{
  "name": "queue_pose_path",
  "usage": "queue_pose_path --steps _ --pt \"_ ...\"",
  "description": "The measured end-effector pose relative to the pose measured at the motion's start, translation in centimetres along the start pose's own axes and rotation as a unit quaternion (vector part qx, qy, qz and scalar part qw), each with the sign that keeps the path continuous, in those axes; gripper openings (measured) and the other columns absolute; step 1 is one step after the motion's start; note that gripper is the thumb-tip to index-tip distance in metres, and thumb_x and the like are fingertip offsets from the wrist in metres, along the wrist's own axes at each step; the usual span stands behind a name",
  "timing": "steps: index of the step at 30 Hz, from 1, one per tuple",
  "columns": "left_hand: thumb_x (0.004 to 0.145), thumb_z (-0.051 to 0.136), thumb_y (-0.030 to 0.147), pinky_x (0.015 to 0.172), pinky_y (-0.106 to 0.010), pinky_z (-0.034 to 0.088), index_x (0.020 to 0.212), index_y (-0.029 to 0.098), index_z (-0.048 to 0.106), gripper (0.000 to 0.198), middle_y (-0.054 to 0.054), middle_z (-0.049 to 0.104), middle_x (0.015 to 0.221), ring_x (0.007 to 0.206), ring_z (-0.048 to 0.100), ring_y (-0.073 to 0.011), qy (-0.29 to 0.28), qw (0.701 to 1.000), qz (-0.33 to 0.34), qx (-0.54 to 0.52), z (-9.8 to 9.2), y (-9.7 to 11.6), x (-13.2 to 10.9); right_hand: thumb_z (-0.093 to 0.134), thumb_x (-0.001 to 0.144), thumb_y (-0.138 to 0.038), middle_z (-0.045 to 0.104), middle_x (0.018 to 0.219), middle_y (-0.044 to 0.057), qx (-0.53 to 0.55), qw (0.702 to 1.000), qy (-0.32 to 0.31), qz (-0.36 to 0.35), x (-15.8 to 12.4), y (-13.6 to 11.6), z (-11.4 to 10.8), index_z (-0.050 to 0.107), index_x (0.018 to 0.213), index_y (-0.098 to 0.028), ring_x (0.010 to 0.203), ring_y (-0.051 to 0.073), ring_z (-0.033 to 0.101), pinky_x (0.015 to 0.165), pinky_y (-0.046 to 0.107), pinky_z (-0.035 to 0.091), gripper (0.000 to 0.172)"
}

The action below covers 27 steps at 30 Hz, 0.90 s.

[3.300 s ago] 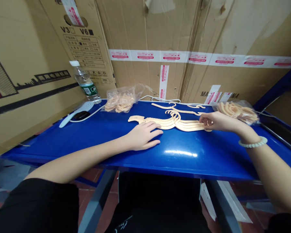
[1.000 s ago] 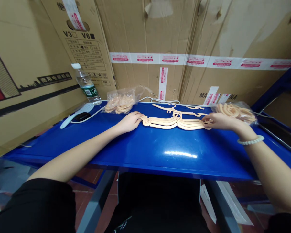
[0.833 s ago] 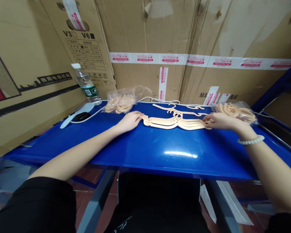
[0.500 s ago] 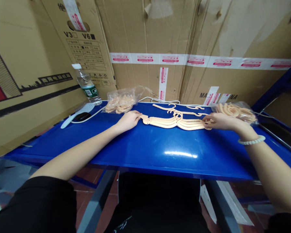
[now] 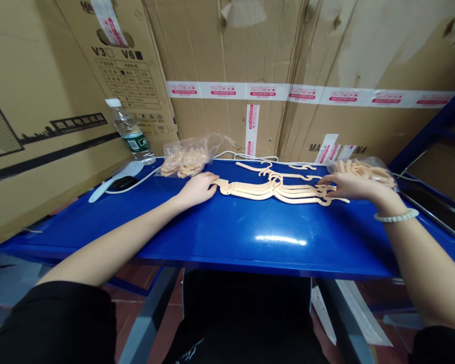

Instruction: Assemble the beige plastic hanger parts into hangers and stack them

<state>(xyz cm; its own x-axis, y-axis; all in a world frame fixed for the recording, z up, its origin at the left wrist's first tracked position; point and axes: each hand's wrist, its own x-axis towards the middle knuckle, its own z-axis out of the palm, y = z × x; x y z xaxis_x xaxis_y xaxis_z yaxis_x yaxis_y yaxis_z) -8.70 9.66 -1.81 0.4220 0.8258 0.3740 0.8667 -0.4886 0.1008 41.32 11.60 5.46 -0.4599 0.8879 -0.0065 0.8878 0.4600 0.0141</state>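
Note:
Several beige hangers (image 5: 252,190) lie stacked on the blue table (image 5: 227,237), their hooks gathered in the middle. My left hand (image 5: 199,189) pinches the left end of the stack. At the right end is my right hand (image 5: 343,186), with its fingers bent around the hanger ends; a thin beige piece sticks out below them. Behind the stack lie loose beige hanger parts (image 5: 250,167), some close to my right fingertips. How firmly the right fingers grip is partly hidden.
Clear bags of beige parts stand at the back left (image 5: 185,157) and back right (image 5: 364,172). A water bottle (image 5: 134,136), a pale hairbrush (image 5: 116,179) and a black object (image 5: 124,183) are at left. A dark phone-like device (image 5: 436,207) lies right. Cardboard boxes (image 5: 227,55) rise behind.
The view has shifted slightly. My right hand has moved a little off the stack's right end, and a thin beige piece now shows below its fingers. My left hand stays at the left end.

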Motion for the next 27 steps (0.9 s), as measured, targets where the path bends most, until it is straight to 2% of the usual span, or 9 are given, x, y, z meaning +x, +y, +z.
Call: queue_pose_path --steps 4,7,9,11,15,18,20,27 --pt "0.089 0.044 0.02 0.109 -0.045 0.051 0.128 0.009 0.067 0.046 -0.015 0.068 0.131 0.121 0.064 -0.0298 0.011 1.0 -0.005 -0.006 -0.3 0.3 -0.1 0.064 0.071 -0.037 0.077 0.108 0.01 0.001 0.999 -0.035 0.013 -0.2 -1.1 -0.4 0.076 0.114 -0.022 0.093 0.032 0.071 0.075 0.038 0.055 0.046" --pt "0.089 0.045 0.019 0.108 -0.047 0.051 0.127 0.012 0.066 0.044 -0.015 0.068 0.129 0.121 0.064 -0.0296 0.057 0.998 0.024 -0.028 -0.9 1.1 -0.3 0.063 0.07 -0.035 0.078 0.104 0.008 -0.006 0.999 -0.032 0.008 -0.4 -1.8 -0.8 0.076 0.111 -0.024 0.087 0.031 0.071 0.072 0.037 0.055 0.044" --pt "0.091 0.046 0.019 0.106 -0.046 0.051 0.124 0.014 0.066 0.039 -0.013 0.069 0.126 0.119 0.064 -0.0279 0.082 0.991 0.091 -0.058 -1.4 2.1 -0.5 0.062 0.071 -0.035 0.078 0.099 0.007 -0.01 1.0 -0.024 -0.001 -0.4 -2.2 -1.0 0.077 0.105 -0.024 0.084 0.03 0.071 0.07 0.037 0.054 0.039" --pt "0.094 0.044 0.018 0.103 -0.043 0.053 0.121 0.016 0.066 0.035 -0.012 0.07 0.122 0.115 0.065 -0.0252 0.08 0.977 0.179 -0.082 -2.0 3.6 -0.9 0.059 0.074 -0.034 0.078 0.096 0.007 -0.014 1.0 -0.006 -0.007 -0.4 -2.6 -1.2 0.077 0.1 -0.023 0.083 0.029 0.07 0.071 0.037 0.053 0.034" --pt "0.1 0.043 0.021 0.083 -0.032 0.054 0.113 0.019 0.067 0.028 -0.008 0.073 0.105 0.094 0.069 -0.0198 0.03 0.95 0.307 -0.043 -2.7 6.5 -2.3 0.053 0.078 -0.033 0.078 0.095 0.008 0.009 1.0 -0.002 -0.012 -0.3 -3.5 -1.5 0.076 0.098 -0.021 0.081 0.027 0.07 0.069 0.035 0.052 0.033" --pt "0.101 0.043 0.022 0.067 -0.028 0.05 0.109 0.018 0.067 0.026 -0.006 0.07 0.093 0.079 0.067 -0.017 -0.002 0.933 0.359 -0.005 -2.6 7.7 -3.0 0.051 0.079 -0.034 0.078 0.092 0.009 0.024 1.0 -0.008 -0.008 -0.3 -4.1 -1.7 0.075 0.095 -0.019 0.076 0.026 0.07 0.065 0.034 0.051 0.032" --pt "0.101 0.042 0.021 0.065 -0.028 0.048 0.109 0.017 0.066 0.025 -0.006 0.07 0.093 0.078 0.067 -0.0166 -0.004 0.931 0.366 0.003 -2.4 7.8 -3.1 0.051 0.079 -0.034 0.078 0.09 0.009 0.024 1.0 -0.001 -0.006 -0.4 -4.3 -1.8 0.074 0.093 -0.019 0.075 0.026 0.07 0.064 0.034 0.051 0.031" --pt "0.1 0.043 0.02 0.068 -0.026 0.047 0.108 0.019 0.066 0.025 -0.005 0.071 0.099 0.085 0.068 -0.0165 0.003 0.944 0.33 -0.007 -2.2 6.5 -2.6 0.05 0.072 -0.023 0.078 0.088 0.004 0.045 0.999 0.0 -0.023 -0.2 -3.7 -1.6 0.073 0.083 -0.023 0.078 0.023 0.071 0.068 0.031 0.053 0.026"
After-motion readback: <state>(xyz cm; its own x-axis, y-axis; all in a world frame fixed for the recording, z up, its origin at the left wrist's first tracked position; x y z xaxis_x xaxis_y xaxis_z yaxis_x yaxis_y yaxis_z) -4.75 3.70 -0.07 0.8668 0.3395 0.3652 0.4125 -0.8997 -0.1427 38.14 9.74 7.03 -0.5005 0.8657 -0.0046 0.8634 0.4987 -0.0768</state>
